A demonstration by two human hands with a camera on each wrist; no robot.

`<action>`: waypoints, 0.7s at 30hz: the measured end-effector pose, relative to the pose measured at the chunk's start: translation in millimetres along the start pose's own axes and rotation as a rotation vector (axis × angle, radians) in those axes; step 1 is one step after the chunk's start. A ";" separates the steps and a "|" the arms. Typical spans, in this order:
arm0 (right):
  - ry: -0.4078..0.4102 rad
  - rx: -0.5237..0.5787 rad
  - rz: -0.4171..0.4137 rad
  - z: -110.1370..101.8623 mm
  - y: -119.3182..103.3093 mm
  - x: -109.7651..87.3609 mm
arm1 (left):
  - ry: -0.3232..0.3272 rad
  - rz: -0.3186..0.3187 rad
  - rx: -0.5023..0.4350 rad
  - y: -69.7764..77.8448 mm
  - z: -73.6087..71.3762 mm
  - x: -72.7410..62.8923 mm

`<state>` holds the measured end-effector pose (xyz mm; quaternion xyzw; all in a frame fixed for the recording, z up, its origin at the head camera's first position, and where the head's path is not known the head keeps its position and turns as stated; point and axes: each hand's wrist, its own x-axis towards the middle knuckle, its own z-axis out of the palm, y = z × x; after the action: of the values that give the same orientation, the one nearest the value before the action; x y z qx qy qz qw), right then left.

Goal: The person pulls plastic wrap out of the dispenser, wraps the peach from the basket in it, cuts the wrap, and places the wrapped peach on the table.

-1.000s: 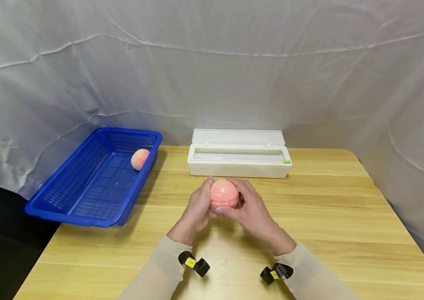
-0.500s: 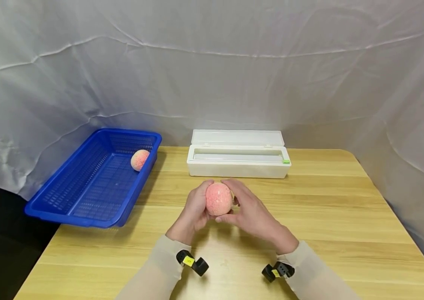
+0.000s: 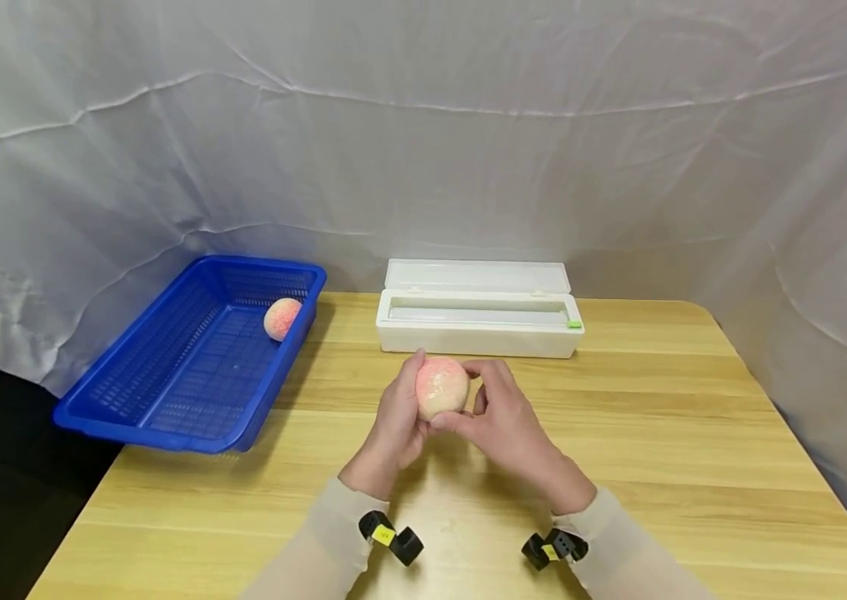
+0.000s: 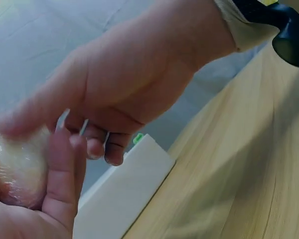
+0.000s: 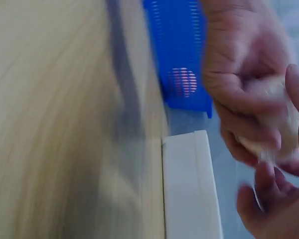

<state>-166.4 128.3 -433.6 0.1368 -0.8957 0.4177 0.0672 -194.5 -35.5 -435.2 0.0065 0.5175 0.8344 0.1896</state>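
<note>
A pink and cream peach [image 3: 442,389] is held between both hands above the table. Glossy wrinkles of clear film show on the peach [image 4: 20,169] in the left wrist view. My left hand [image 3: 396,417] cradles its left side and underside, with the thumb along the far left. From the right, my right hand [image 3: 502,425] touches it with the thumb at the near edge and bent fingers at the far side. Behind the hands stands a long white cling film dispenser [image 3: 479,340], lid raised, with a green slider [image 3: 574,324] at its right end.
On the left, a blue plastic basket [image 3: 262,400] holds a second peach [image 3: 283,319] against its right wall. Both stand on a wood-grain table [image 3: 664,433]. Pale grey cloth [image 3: 468,167] hangs behind and along the sides.
The peach has turned in the hands, so its cream side now faces up where pink did before. The right fingers have shifted around it; the left hand keeps its hold.
</note>
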 end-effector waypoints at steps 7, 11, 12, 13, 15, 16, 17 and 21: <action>-0.039 0.224 0.035 -1.0 3.2 0.5 | -0.030 -0.028 -0.023 2.6 -0.1 1.4; -0.085 0.339 0.074 -0.2 6.8 1.4 | -0.029 -0.018 0.000 0.8 -0.5 2.6; -0.093 0.364 0.088 -0.4 7.4 1.4 | -0.031 -0.020 0.006 0.3 -0.9 2.9; -0.091 0.382 0.093 -0.1 8.0 1.3 | -0.038 -0.023 0.012 0.2 -1.5 3.2; -0.090 0.417 0.106 -0.4 8.7 1.1 | -0.055 -0.036 0.033 1.2 -3.0 3.6; -0.097 0.429 0.107 -1.1 9.2 1.2 | -0.062 -0.045 0.048 2.0 -4.1 3.6; -0.113 0.441 0.104 -2.0 10.2 1.3 | -0.071 -0.052 0.067 2.9 -5.3 3.9; -0.196 0.464 0.082 -6.2 12.5 2.6 | -0.106 -0.090 0.129 7.3 -10.4 4.9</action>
<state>-172.6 140.2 -438.2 0.1521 -0.7829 0.5991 -0.0702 -203.5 -45.8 -434.6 0.0395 0.5592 0.7884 0.2532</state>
